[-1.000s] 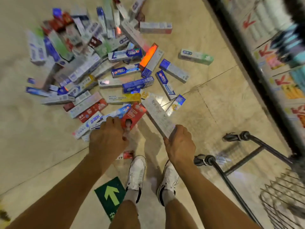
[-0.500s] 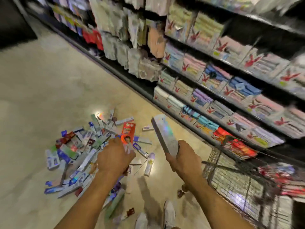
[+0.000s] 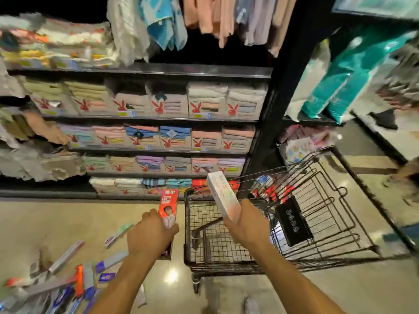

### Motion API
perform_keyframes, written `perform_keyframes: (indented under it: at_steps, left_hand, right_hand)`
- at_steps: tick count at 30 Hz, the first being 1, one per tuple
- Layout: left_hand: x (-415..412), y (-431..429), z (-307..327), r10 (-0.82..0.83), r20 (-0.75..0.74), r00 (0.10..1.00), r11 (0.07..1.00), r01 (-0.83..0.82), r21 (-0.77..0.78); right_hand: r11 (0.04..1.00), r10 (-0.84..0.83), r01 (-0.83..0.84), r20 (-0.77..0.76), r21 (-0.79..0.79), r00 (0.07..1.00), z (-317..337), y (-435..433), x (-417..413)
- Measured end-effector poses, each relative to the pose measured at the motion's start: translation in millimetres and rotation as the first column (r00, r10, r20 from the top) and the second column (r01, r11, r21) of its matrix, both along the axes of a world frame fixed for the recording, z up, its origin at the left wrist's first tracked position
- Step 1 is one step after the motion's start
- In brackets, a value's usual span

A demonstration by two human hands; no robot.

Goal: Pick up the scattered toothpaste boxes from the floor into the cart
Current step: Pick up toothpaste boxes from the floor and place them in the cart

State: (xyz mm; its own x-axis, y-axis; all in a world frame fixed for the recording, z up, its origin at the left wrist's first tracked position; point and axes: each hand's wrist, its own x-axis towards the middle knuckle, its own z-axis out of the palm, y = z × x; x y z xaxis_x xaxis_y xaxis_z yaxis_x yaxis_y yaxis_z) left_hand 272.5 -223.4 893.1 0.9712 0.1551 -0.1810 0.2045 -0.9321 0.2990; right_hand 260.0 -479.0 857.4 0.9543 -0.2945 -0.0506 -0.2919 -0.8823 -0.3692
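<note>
One box per hand here: the left hand (image 3: 149,234) has its fingers wrapped round a red box (image 3: 169,209) held upright just off the cart (image 3: 328,214) rim's 9 o'clock side. The right hand (image 3: 246,223) grips the low end of a white box (image 3: 223,198) over the basket, tip toward 11 o'clock, I'd guess so it just drops in. What look like a few boxes (image 3: 272,191) lie in the cart, and the floor pile (image 3: 68,275) sits at 7 o'clock.

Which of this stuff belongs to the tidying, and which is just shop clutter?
In the job: red box in the left hand, white box in the right hand, cart, boxes on the floor.
Lying about: shelved towels, hanging cloths, teal packs.
</note>
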Motion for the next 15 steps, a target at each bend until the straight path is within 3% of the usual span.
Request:
perform_keyframes:
  at_steps: [8, 15]
  left_hand:
    - [59, -200, -55, -0.123, -0.077, 0.989, 0.99, 0.117, -0.072]
    - [110, -289, -150, -0.14, -0.158, 0.977, 0.989, 0.131, -0.065]
  right_hand:
    - [0.986, -0.164, 0.159, -0.106, -0.054, 0.981, -46, -187, 24]
    - [0.977, -0.213, 0.208, -0.206, -0.044, 0.955, -141, -265, 57]
